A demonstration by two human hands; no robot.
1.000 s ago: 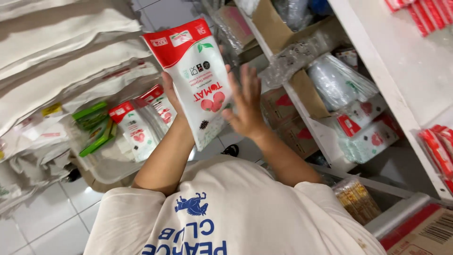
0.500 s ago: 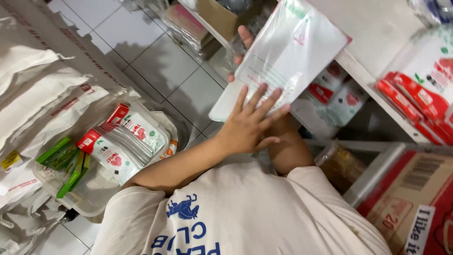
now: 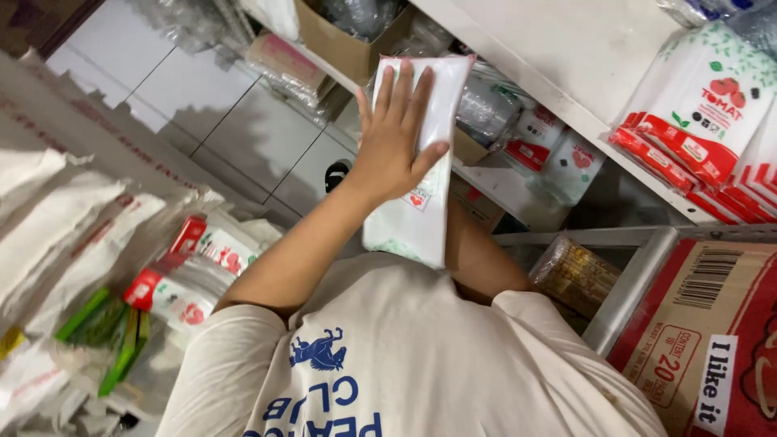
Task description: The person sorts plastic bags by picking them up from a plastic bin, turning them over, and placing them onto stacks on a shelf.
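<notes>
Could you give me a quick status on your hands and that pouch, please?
Left hand flat on white pouch. Right hand hidden behind it. Shelf just ahead.

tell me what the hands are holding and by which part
A white refill pouch, held flat: the left hand lies spread on its upper half, thumb hooked round the right edge. The right hand is hidden behind it, so its hold cannot be told.
</notes>
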